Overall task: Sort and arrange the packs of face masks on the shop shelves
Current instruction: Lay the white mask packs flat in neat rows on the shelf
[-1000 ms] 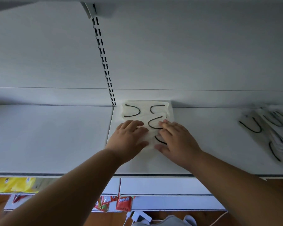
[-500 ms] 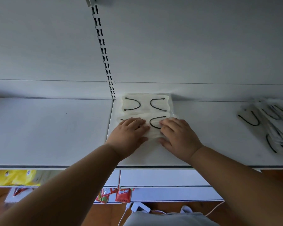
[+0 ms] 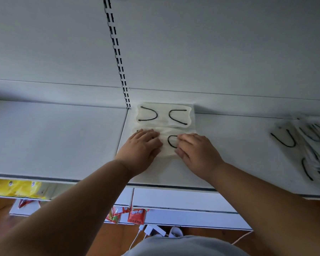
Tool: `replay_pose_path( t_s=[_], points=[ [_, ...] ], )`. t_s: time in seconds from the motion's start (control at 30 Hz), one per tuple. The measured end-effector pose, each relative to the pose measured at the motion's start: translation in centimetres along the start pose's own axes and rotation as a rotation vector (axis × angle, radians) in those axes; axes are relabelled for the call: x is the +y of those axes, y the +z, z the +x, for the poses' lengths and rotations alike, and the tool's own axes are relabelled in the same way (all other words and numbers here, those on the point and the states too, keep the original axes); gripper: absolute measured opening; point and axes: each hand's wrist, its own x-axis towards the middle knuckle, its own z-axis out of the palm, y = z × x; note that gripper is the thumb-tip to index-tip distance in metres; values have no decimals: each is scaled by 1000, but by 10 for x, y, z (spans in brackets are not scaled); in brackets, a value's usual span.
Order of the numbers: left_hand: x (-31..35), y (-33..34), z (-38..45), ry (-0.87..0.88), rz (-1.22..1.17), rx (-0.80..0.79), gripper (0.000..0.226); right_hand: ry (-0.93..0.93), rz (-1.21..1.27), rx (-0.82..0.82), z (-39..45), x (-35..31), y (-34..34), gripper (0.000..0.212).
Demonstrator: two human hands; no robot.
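Observation:
Two clear packs of white face masks with black ear loops lie one behind the other on the white shelf (image 3: pixel 63 137). The back pack (image 3: pixel 163 115) sits against the rear wall beside the slotted upright. My left hand (image 3: pixel 141 151) lies flat on the left half of the front pack (image 3: pixel 167 145). My right hand (image 3: pixel 195 154) lies on its right half, fingertips near a black loop. Both hands press down with fairly straight fingers. A loose heap of more mask packs (image 3: pixel 307 145) lies at the shelf's right end.
A slotted upright (image 3: pixel 118 58) runs up the back wall where two shelf boards meet. Below, a lower shelf holds yellow packets (image 3: pixel 15 188) at left and red sachets (image 3: pixel 137 216) near the middle. A white cable and plug lie on the wooden floor.
The front pack has slid toward me off the back pack, so the two now lie in a row. Both hands stayed on it.

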Motion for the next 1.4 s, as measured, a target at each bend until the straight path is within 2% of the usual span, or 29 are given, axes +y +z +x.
replay_pose_path(
  t_s=[0.13,0.3,0.53,0.73,0.83,0.9,0.93,1.0,1.1,1.4],
  points=[
    [8,-5,-3,-68,31,-10,40,59,23,-16,6,-2,-1,25],
    [11,0,-11,-141,94,-128,62,84,-39,-9,4,-7,2,43],
    [11,-9,5,-183,134,-259,76,90,-138,-36,9,-6,4,44],
    [10,-17,5,-172,149,-317,60,177,-141,-118,3,-20,1,49],
    [6,-21,8,-108,185,-320,61,231,-59,-82,23,-21,-13,47],
    [7,-20,6,-98,194,-330,61,228,-94,-46,49,-15,-21,47],
    [8,-18,4,-102,195,-334,61,201,-130,-64,62,-14,-23,49],
    [10,-15,2,-118,200,-346,60,171,-179,-206,85,-11,-20,52],
    [9,-14,4,-127,210,-356,60,214,-181,-411,103,-5,-6,53],
    [11,-16,4,-136,200,-338,60,191,-167,-418,113,5,-5,53]
  ],
)
